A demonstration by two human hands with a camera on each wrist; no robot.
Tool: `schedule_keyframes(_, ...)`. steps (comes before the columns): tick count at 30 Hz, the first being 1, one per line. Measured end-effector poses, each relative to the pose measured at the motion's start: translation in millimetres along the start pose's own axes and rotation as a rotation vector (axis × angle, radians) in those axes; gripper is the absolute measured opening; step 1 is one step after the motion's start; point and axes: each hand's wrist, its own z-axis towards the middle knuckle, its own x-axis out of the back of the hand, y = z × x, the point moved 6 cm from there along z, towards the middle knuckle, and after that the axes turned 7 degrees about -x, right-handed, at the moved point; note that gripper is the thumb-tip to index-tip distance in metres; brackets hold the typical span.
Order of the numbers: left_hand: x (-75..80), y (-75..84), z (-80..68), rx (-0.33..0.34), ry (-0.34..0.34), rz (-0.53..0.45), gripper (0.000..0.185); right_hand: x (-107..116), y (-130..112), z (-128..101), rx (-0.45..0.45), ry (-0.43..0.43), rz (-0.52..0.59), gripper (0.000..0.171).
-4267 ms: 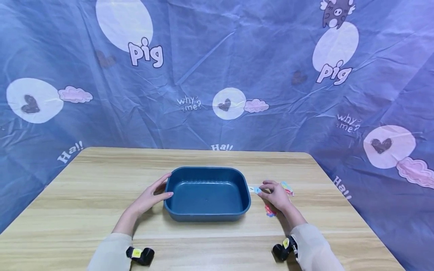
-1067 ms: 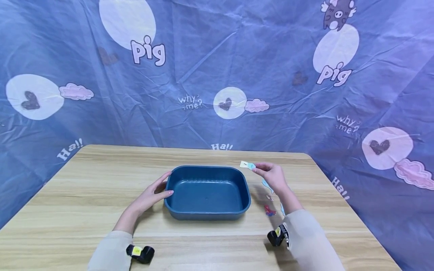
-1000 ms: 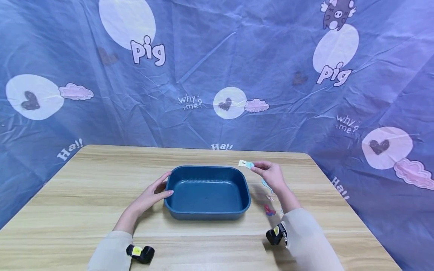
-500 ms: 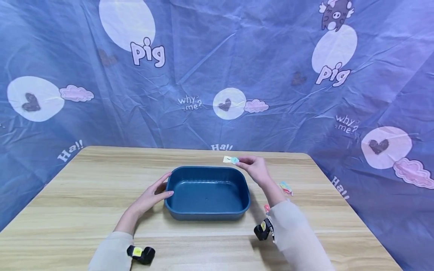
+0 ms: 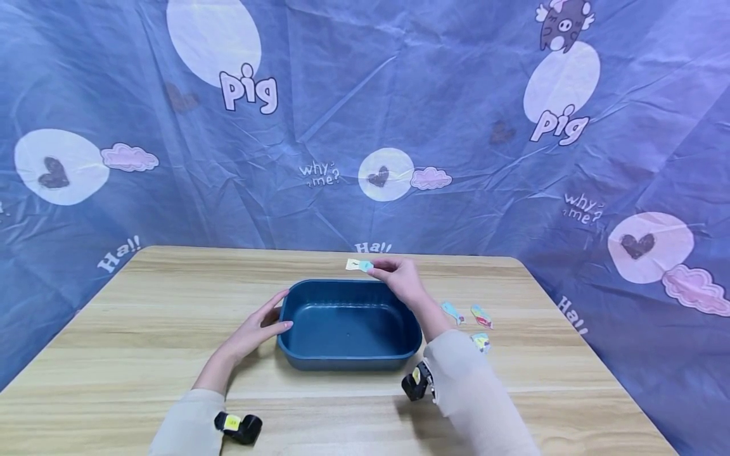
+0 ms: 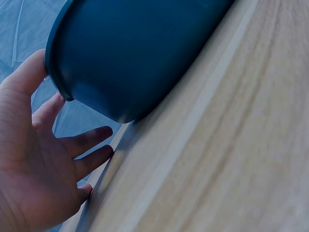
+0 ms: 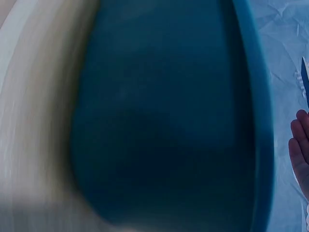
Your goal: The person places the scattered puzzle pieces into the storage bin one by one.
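A dark blue rectangular tub (image 5: 349,291) stands in the middle of the wooden table (image 5: 142,316). My left hand (image 5: 263,322) rests with straight fingers against the tub's left wall (image 6: 130,63). My right hand (image 5: 393,273) is raised over the tub's far right rim and pinches a small light-blue and white paper fish (image 5: 358,265). In the right wrist view the tub (image 7: 164,121) fills the frame, blurred, and only a fingertip (image 7: 300,145) and the fish's edge (image 7: 304,79) show at the right border.
Three more small coloured paper fish lie on the table right of the tub: one blue (image 5: 452,311), one with red (image 5: 481,316), one nearer me (image 5: 481,342). A blue printed cloth (image 5: 365,114) hangs behind and beside the table.
My right hand lifted the paper fish off the table right of the tub and carried it left, over the tub's far rim. The left hand and tub stayed put.
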Motion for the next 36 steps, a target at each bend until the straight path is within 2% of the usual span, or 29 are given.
schedule_keyframes(10,-0.7,-0.1,-0.5,-0.006,-0.003,-0.01,0.065,-31,-5,-1,0.018,-0.019,0.026,0.02)
schedule_keyframes(21,-0.8,-3.5,0.1,0.002,0.014,-0.013,0.064,-64,-8,-6,-0.003,-0.104,0.041,0.02)
schedule_keyframes(36,-2.2,-3.7,1.7,-0.014,0.011,-0.017,0.063,-84,7,-8,-0.053,-0.134,0.102,0.019)
